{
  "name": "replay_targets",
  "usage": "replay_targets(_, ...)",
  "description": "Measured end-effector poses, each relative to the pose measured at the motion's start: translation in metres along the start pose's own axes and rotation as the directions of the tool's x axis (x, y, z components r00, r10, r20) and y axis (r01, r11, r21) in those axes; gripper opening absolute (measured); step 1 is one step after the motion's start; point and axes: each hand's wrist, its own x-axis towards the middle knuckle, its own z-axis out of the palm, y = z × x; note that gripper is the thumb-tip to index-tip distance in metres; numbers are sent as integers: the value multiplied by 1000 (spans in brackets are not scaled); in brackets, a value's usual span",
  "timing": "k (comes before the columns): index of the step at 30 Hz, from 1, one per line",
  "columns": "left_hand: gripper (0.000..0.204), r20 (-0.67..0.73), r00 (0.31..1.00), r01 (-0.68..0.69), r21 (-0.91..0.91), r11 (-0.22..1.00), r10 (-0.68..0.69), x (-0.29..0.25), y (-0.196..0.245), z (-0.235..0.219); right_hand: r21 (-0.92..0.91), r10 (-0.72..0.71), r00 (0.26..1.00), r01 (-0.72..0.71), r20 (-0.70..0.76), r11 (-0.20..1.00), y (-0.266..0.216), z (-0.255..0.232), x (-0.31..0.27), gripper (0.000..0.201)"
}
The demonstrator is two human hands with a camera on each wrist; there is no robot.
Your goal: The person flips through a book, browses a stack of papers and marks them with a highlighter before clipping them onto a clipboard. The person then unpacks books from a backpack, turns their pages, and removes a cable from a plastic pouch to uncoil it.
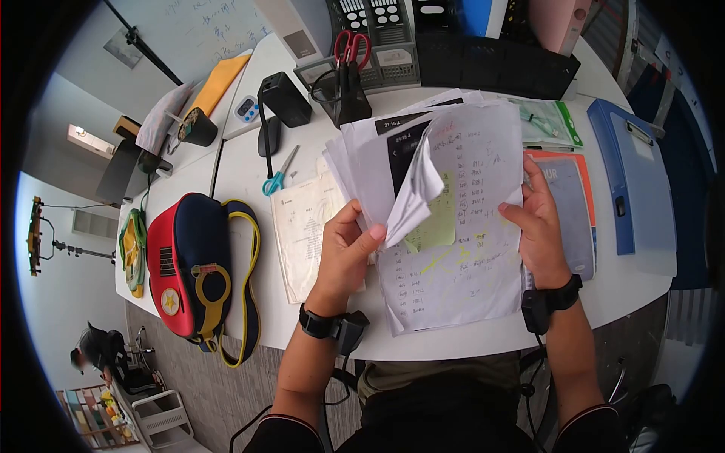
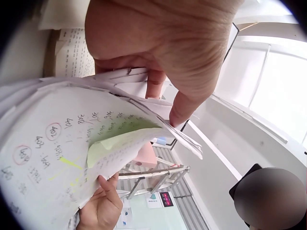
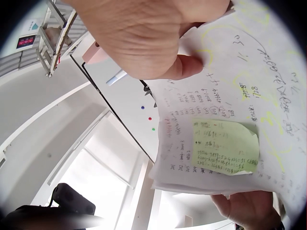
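Note:
A stack of handwritten paper sheets (image 1: 483, 279) is held up over the desk between both hands. My left hand (image 1: 341, 253) pinches the left side of the stack, thumb in front, where several upper sheets curl over. On the right edge, my right hand (image 1: 538, 230) grips the stack with its thumb on the front and the fingers behind. A pale green sticky note (image 3: 225, 146) covered in writing lies on the front sheet, partly hidden by the curled sheets in the head view. Dark printed pages (image 1: 402, 155) show behind the curl.
Left on the desk (image 1: 279, 317) are a red and navy bag (image 1: 192, 272), teal scissors (image 1: 281, 172) and a worn printed booklet (image 1: 302, 226). A blue clipboard folder (image 1: 615, 174) lies right. File holders (image 1: 498, 64) and a pen cup with red-handled scissors (image 1: 351, 83) stand behind.

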Motion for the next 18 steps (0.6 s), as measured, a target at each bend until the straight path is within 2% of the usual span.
replay_targets(7,44,-33,987,-150,199,968,159,0,-4,3,-21,7,1000,-7,1,1000,-1,0,0,76)
replay_targets(18,35,-52,985,-149,216,965,164,-4,-3,0,-12,17,1000,-17,-12,1000,0,1,1,75)
